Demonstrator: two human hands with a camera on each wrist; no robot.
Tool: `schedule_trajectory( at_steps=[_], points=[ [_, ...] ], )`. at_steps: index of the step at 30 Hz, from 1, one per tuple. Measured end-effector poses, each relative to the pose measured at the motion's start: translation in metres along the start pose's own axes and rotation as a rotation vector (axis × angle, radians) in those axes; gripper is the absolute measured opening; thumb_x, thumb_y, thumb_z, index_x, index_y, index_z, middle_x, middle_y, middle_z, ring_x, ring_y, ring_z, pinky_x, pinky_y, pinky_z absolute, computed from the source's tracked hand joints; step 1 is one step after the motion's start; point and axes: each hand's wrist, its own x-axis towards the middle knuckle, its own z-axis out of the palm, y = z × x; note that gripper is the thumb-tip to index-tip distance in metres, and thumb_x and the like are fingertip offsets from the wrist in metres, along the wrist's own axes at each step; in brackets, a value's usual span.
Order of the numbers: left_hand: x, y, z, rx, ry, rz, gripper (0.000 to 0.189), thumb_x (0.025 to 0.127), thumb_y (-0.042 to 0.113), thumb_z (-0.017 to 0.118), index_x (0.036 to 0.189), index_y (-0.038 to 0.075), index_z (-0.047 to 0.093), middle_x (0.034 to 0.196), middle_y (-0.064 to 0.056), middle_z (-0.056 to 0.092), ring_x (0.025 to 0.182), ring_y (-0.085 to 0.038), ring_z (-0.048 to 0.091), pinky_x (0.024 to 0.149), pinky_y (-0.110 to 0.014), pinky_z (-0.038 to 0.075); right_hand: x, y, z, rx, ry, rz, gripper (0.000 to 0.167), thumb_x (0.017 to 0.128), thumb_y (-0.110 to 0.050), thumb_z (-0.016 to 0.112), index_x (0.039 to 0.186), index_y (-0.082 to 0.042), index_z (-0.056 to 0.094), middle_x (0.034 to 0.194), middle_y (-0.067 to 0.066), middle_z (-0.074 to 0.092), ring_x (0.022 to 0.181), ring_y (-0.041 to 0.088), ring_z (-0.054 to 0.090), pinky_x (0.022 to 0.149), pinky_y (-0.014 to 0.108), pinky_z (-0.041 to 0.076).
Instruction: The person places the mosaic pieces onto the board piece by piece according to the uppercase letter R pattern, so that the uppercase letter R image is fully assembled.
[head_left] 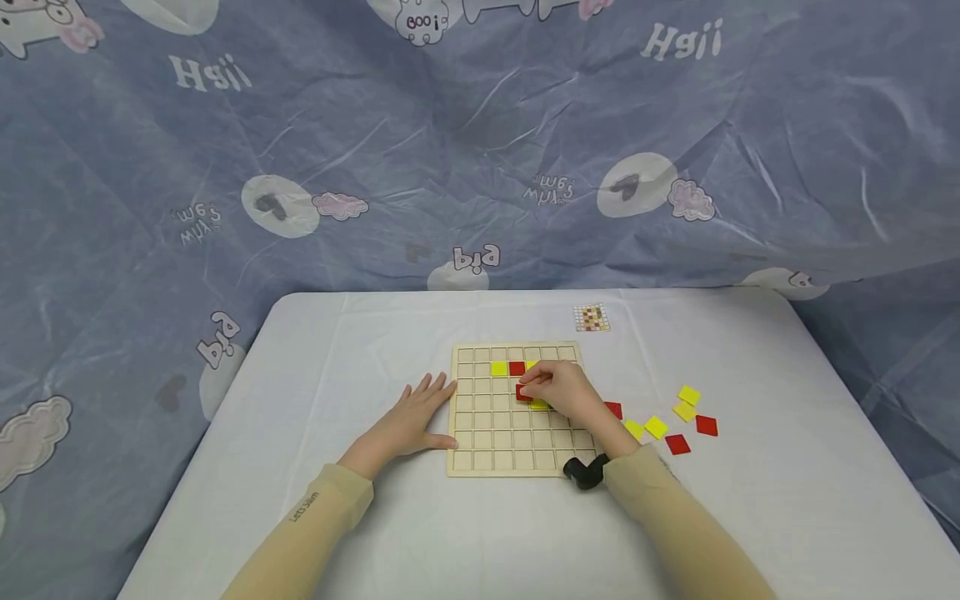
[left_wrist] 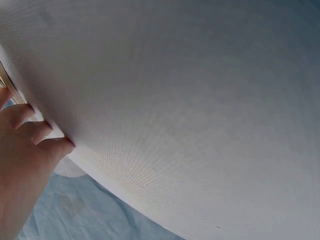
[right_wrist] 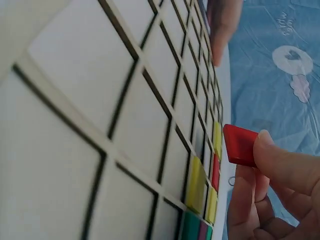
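A pale wooden grid board lies on the white table. My right hand is over its upper right part, pinching a red square tile between thumb and fingers; in the right wrist view the tile is tilted and apart from the grid. A yellow tile and a red tile sit side by side in the cells, with another yellow tile partly behind the hand. One more yellow tile shows below the fingers. My left hand rests at the board's left edge, fingers spread.
Loose yellow tiles and red tiles lie right of the board. A small card with a coloured grid pattern lies behind it. A black device is at my right wrist. Patterned blue cloth hangs behind the table.
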Motion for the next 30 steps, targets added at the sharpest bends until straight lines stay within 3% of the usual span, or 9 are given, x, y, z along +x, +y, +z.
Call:
schedule_trajectory(
  at_steps=[12, 23, 30],
  points=[
    [0.001, 0.001, -0.001, 0.007, 0.006, 0.02, 0.102, 0.08, 0.055, 0.074, 0.158, 0.013, 0.024, 0.165, -0.013, 0.014, 0.153, -0.036, 0.007, 0.123, -0.058, 0.009, 0.002, 0.003, 0.016, -0.081, 0.014, -0.018, 0.004, 0.085, -0.015, 0.077, 0.088, -0.012, 0.076, 0.078, -0.002, 0.068, 0.072, 0.013, 0.057, 0.068, 0.027, 0.046],
    [-0.001, 0.001, -0.003, -0.004, 0.002, 0.018, 0.101, 0.08, 0.055, 0.073, 0.158, 0.012, 0.024, 0.165, -0.014, 0.014, 0.153, -0.037, 0.006, 0.122, -0.059, 0.009, 0.003, 0.0, 0.023, -0.214, 0.053, -0.035, 0.006, 0.083, -0.014, 0.079, 0.088, -0.011, 0.078, 0.091, 0.002, 0.064, 0.085, 0.016, 0.056, 0.074, 0.031, 0.049],
    [0.0, 0.0, -0.001, 0.0, 0.004, 0.016, 0.101, 0.08, 0.055, 0.073, 0.158, 0.013, 0.024, 0.165, -0.014, 0.014, 0.153, -0.037, 0.006, 0.122, -0.059, 0.008, -0.005, 0.001, 0.008, -0.15, 0.055, -0.071, 0.014, 0.087, -0.016, 0.075, 0.099, -0.008, 0.077, 0.095, 0.005, 0.067, 0.08, 0.017, 0.057, 0.07, 0.028, 0.048]
  ],
)
